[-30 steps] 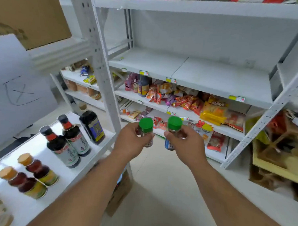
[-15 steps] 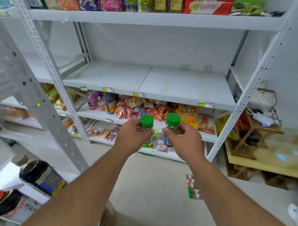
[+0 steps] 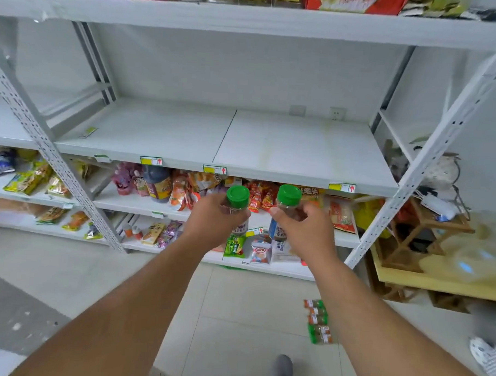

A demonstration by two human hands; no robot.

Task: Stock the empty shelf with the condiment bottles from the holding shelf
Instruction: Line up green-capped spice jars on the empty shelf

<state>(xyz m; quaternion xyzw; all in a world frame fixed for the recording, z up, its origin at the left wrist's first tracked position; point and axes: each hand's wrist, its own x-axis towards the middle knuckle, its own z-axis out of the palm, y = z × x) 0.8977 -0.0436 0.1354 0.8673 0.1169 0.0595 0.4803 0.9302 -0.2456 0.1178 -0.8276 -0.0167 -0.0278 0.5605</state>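
Though labels half-hidden (fingers (image 3: 240, 216)), two green-capped bottles (image 3: 237, 207).

Two small green-capped condiment bottles, upright, side by side, slightly apart, in front of and below the empty shelf (image 3: 271, 143). Left bottle (image 3: 237, 207): white label. Right bottle (image 3: 285, 210): blue-white label. Shelf: white, bare.

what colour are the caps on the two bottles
Green, both caps; head view shows it.
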